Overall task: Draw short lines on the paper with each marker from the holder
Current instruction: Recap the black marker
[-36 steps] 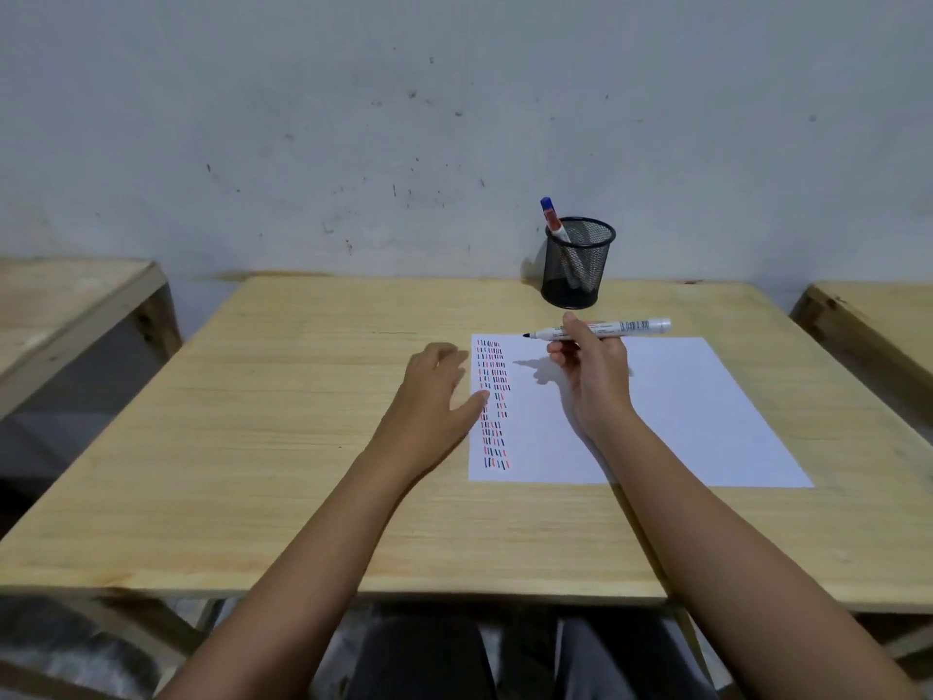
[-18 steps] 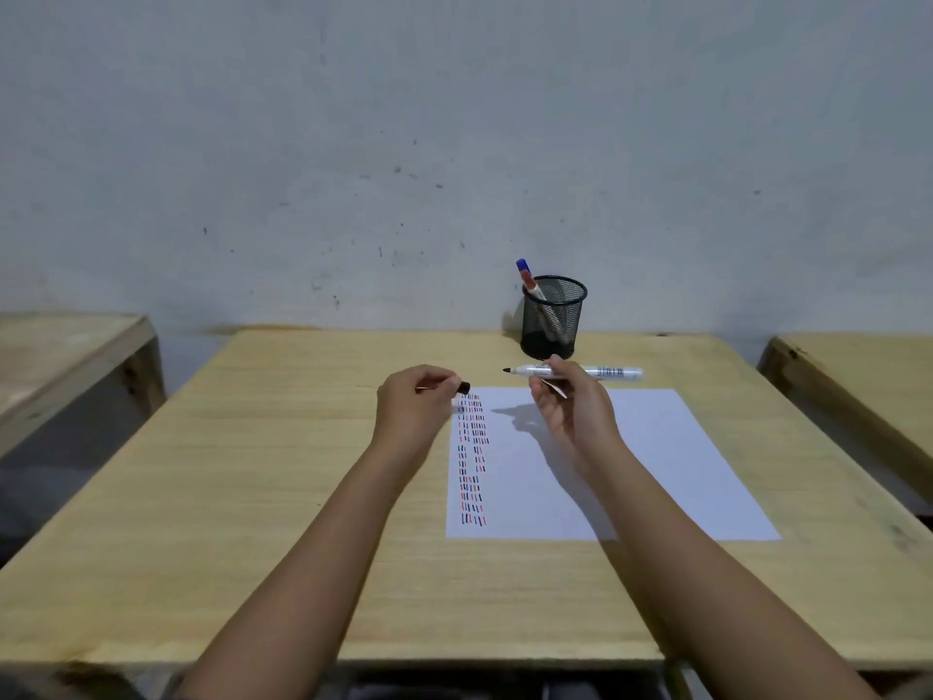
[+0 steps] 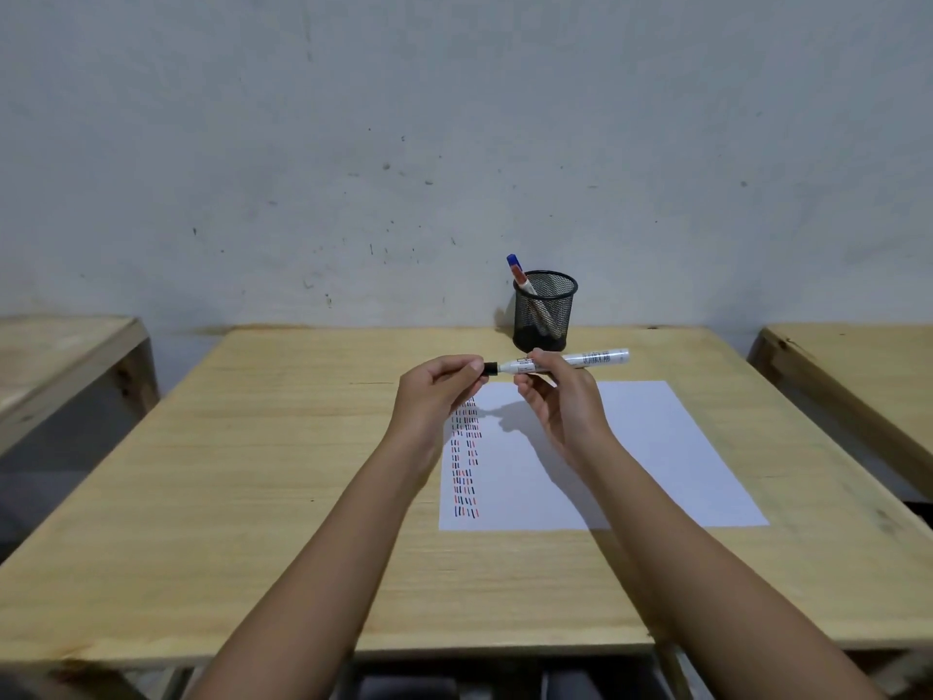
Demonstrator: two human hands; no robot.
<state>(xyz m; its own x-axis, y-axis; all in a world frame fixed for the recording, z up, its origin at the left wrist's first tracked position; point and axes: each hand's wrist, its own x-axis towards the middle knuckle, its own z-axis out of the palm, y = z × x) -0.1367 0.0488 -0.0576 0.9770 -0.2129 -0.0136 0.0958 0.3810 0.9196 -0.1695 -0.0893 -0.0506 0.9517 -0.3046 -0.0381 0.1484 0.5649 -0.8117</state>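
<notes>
Both hands (image 3: 434, 391) (image 3: 560, 401) hold marker (image 3: 580, 360), seemingly capped, above paper's (image 3: 656, 447) far-left edge.

Dim, even light; the hands cast soft shadows on the paper (image 3: 656, 447); wide-angle bending at the edges.

We note a scuffed grey wall (image 3: 454, 144) behind the wooden worktop (image 3: 227, 472), with similar tables (image 3: 55, 356) flanking it.

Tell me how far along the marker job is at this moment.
Done: short red, blue and dark lines fill the left strip of the paper. In hand: the right hand holds the marker while the left hand pinches its black cap. Left: returning it to the holder.
</notes>
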